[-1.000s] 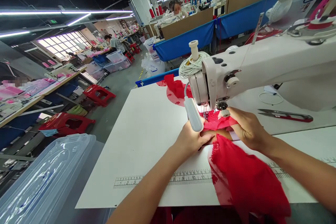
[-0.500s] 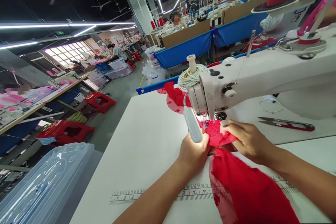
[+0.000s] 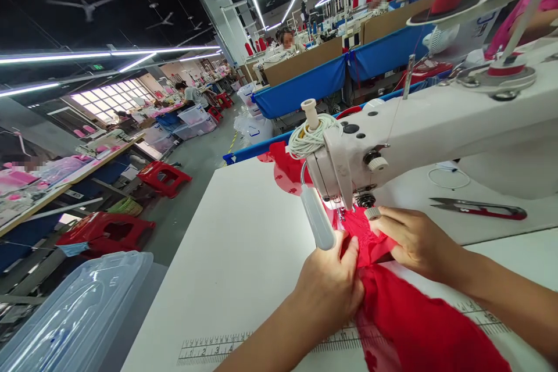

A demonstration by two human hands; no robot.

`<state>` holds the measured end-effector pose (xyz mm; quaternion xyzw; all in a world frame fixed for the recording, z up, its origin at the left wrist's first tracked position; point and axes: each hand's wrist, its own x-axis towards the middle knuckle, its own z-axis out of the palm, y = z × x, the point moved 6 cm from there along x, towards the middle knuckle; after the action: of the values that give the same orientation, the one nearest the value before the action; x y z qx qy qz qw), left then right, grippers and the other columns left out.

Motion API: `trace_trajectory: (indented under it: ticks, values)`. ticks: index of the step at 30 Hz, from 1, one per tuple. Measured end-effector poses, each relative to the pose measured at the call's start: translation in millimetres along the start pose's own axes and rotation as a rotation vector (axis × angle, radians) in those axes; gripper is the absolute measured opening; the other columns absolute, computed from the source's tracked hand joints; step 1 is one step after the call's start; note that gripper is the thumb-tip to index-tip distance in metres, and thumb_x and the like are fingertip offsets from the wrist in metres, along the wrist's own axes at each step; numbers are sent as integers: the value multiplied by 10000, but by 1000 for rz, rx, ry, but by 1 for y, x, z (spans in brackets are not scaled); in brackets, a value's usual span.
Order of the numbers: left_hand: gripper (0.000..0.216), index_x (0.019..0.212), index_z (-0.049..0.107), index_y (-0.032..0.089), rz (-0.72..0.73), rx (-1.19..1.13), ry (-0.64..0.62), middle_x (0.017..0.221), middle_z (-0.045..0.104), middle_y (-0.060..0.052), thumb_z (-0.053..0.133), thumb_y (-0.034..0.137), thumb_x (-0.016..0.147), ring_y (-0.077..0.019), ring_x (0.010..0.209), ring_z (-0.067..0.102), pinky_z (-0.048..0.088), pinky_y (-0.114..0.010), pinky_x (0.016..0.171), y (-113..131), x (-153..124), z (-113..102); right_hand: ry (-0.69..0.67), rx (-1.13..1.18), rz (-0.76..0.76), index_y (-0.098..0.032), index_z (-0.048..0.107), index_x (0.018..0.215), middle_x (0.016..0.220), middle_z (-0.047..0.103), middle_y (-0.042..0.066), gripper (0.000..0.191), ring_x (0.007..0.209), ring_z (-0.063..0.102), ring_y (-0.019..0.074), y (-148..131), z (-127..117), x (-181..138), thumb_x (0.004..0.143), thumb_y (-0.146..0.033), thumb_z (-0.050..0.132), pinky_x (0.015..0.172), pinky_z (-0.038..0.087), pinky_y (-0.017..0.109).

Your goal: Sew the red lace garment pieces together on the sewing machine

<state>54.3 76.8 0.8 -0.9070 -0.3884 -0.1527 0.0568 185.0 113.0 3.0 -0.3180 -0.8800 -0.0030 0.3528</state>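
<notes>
A piece of red fabric [image 3: 418,325] lies on the white sewing table [image 3: 244,256] and runs under the head of a white sewing machine [image 3: 436,128]. My left hand [image 3: 329,288] is closed on the fabric's left edge, just below the machine's small lamp [image 3: 317,224]. My right hand [image 3: 414,241] rests on the fabric to the right of the needle area, fingers curled and pressing the cloth down. More red fabric [image 3: 285,171] lies behind the machine head.
Thread snips [image 3: 479,208] lie on the table at right. A clear plastic bin lid [image 3: 74,319] sits at lower left. Red stools [image 3: 108,231] stand in the aisle. Other people work at distant tables; blue bins [image 3: 305,84] lie behind the machine.
My left hand has slid back toward me along the fabric, from beside the needle to lower down. The camera has tipped slightly upward. My right hand stays by the presser foot.
</notes>
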Motion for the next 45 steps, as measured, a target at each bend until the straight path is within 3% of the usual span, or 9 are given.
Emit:
trace_trajectory:
  ticks: [2, 6, 11, 16, 19, 25, 30, 45]
  values:
    - [399, 1138, 580, 47, 13, 2, -21, 1148, 585, -238, 439, 156, 781, -291, 922, 609, 556, -366, 608, 1, -1, -3, -8, -4, -9, -231, 370, 692, 653, 422, -10, 305, 563, 358, 151, -1, 0, 0, 579, 52, 353, 512, 313, 260]
    - [414, 1180, 587, 41, 16, 4, -59, 1229, 573, -248, 418, 218, 846, -310, 959, 610, 564, -379, 628, -3, -2, -8, -18, -11, -23, -223, 403, 724, 655, 430, -11, 327, 564, 372, 152, -5, -1, 1, 572, 61, 347, 509, 312, 256]
    - [411, 1142, 636, 106, -31, 14, -174, 1067, 658, -170, 394, 354, 920, -297, 874, 630, 566, -385, 624, -13, -4, -10, 4, -24, -47, -222, 428, 751, 638, 442, -7, 356, 559, 392, 164, -12, -2, 4, 550, 59, 341, 511, 322, 263]
    - [733, 1201, 613, 87, -23, -12, -127, 1081, 652, -196, 181, 625, 953, -295, 855, 635, 566, -379, 589, -11, -7, -9, 8, -14, -61, -218, 438, 764, 643, 451, -4, 360, 564, 393, 165, -13, -3, 5, 546, 54, 347, 514, 332, 258]
    - [852, 1207, 612, 56, 5, -7, -78, 1119, 640, -223, 126, 692, 914, -298, 852, 638, 566, -378, 583, -5, -7, -5, 5, -13, -50, -221, 411, 728, 654, 453, -1, 328, 574, 391, 160, -10, -3, 3, 547, 47, 354, 517, 335, 253]
    - [911, 1190, 635, 39, 39, 72, 14, 1132, 646, -247, 109, 717, 885, -328, 890, 653, 578, -411, 637, 0, -4, -3, -24, -27, -35, -209, 457, 749, 685, 493, 11, 318, 597, 421, 163, -3, -2, 0, 582, 44, 364, 520, 335, 258]
    - [942, 1169, 656, 63, 10, 75, 50, 1091, 667, -223, 73, 736, 864, -304, 815, 656, 565, -380, 572, -1, -4, -6, -16, -35, -43, -208, 458, 745, 690, 499, 15, 311, 605, 424, 164, -3, -2, -1, 589, 44, 365, 523, 339, 259]
    - [906, 1221, 616, 77, -43, 75, 39, 1166, 627, -204, 31, 690, 900, -287, 899, 623, 562, -364, 640, -6, -6, 2, 20, -59, -50, -212, 429, 696, 658, 460, 3, 287, 574, 380, 155, -1, -2, 1, 607, 52, 361, 507, 327, 257]
